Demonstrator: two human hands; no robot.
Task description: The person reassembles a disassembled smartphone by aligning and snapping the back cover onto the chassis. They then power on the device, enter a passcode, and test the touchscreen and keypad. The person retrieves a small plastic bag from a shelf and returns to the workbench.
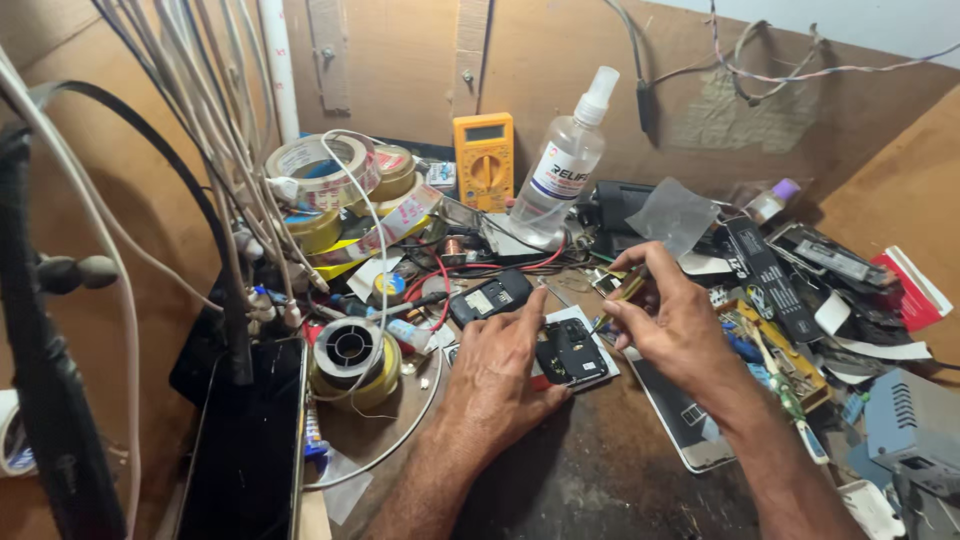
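An opened black phone (570, 352) lies on the worn wooden bench with its inner parts showing, on a white card. My left hand (505, 375) rests on the bench and presses the phone's left edge with its fingers. My right hand (672, 322) pinches a thin yellow-handled tool (622, 296), a small screwdriver or tweezers, whose tip points down at the phone's upper right corner. A second small black phone part (490, 297) lies just behind the left hand.
A yellow multimeter (484, 160) and a clear spray bottle (560, 165) stand at the back. Tape rolls (320, 172), a solder spool (350, 352) and hanging cables crowd the left. A dark tablet (245, 450) lies front left; loose parts and a white phone back (685, 420) lie right.
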